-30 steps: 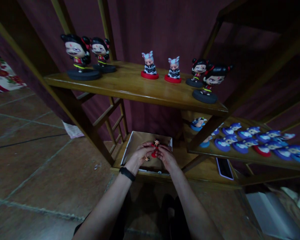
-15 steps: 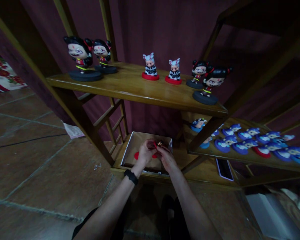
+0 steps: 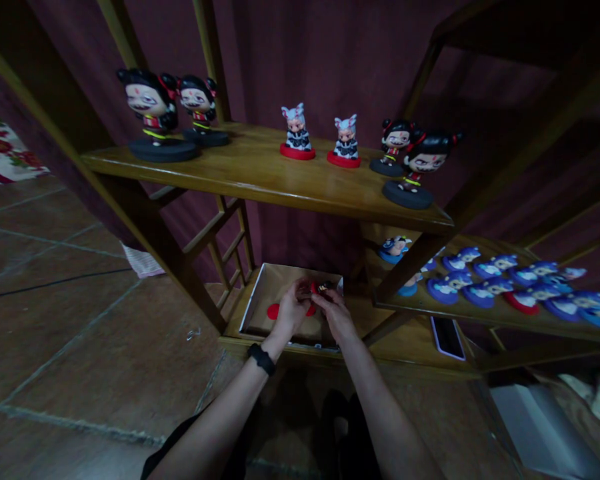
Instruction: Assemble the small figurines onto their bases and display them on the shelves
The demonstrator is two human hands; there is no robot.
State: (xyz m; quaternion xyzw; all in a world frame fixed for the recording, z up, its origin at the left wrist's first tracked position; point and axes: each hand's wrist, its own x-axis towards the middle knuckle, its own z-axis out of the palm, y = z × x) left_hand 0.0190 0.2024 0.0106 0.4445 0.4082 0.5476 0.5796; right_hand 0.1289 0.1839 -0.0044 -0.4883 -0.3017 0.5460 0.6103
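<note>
Over a shallow cardboard box (image 3: 265, 287) on the lowest shelf, both hands are close together around a small figurine (image 3: 324, 287) with dark and gold parts and a red part. My left hand (image 3: 293, 308), a black band on its wrist, has its fingers curled at the figurine's red side. From the right, my right hand (image 3: 336, 313) grips it with bent fingers, which cover much of it. Inside the box lies a red disc (image 3: 273, 311) left of my left hand. Another red piece (image 3: 311, 311) shows between the hands.
Above, a wooden shelf (image 3: 260, 170) carries black-haired figurines (image 3: 147, 107) and white-haired ones (image 3: 347, 139) on red bases. On a lower shelf at right stand several blue figurines (image 3: 450, 283). A phone (image 3: 448, 337) lies on the bottom board. Wooden posts (image 3: 415, 257) frame the space.
The figurine has turned slightly between my hands, and more of its red part and gold detail shows. My hands stay over the box; the whole view has shifted a little.
</note>
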